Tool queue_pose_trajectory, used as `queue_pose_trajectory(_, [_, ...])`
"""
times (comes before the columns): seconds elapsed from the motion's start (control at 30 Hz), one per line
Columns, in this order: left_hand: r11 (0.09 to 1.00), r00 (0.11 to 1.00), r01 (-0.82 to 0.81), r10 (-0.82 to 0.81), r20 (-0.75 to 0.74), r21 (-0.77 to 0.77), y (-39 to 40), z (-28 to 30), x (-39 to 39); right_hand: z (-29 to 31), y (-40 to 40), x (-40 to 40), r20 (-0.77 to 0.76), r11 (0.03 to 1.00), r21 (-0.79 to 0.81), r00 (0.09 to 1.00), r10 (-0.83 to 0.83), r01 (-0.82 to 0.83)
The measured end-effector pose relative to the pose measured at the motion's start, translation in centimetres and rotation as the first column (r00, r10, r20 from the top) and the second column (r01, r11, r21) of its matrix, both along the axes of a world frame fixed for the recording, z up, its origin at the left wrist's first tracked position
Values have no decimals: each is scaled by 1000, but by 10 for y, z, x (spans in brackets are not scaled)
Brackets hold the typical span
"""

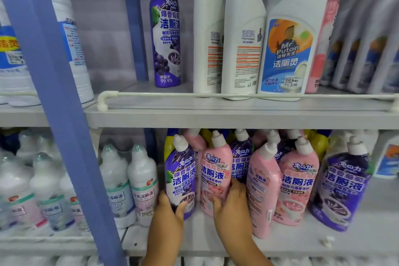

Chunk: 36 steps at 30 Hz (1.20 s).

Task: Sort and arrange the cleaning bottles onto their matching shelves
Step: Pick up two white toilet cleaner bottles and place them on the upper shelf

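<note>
Two hands: both are reaching up from the bottom edge onto the lower shelf [280, 242].
Left hand [170, 208]: is gripping the base of a purple bottle [180, 177], thumb lying across the label front, fingers wrapping the left side; forearm is rising nearly vertical.
Purple bottle: is tilting rightward at the left end of the row, cap touching no neighbour.
Right hand [232, 203]: is clasping the lower body of a pink bottle [216, 177], fingers curling around its front and right side; forearm is angling in from the lower right.
Pink bottle: is standing just beside the purple bottle, among mixed pink and purple bottles.
Upper shelf [237, 117]: is carrying a single purple bottle [166, 36] beside white bottles [244, 34].
</note>
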<state>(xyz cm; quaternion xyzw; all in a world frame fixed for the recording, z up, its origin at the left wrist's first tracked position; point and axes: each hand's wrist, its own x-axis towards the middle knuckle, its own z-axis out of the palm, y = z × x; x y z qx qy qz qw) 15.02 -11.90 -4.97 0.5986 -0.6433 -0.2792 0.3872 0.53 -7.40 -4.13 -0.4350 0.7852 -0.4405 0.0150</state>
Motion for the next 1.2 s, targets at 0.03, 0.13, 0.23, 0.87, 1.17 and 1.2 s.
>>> queue_pose_trajectory(0.03, [1000,1000,11,-12,10,20,-1,-5,-2,0,1,0,-9,1000,8,1000,6,-6])
queue_pose_trajectory(0.13, [998,999,52,-53,13,37,-4,-16,-2,0,7,1,34,996,60,998,58,-60])
queue_pose_trajectory(0.23, [996,995,67,-62,-75,63,1,-8,5,0,22,-1,148,992,33,982,119,-125])
queue_pose_trajectory(0.87, [806,688,259,-541,-484,-533,120,291,20,260,160,-50,233,678,-569,701,675,-464])
queue_pose_trajectory(1.17, [910,880,69,-249,-406,-409,-19,390,2,370,106,-162,42,807,-536,946,321,-250])
queue_pose_trajectory(1.2, [926,890,50,-211,-405,-374,-33,397,-2,376,93,-176,50,842,-491,958,282,-222])
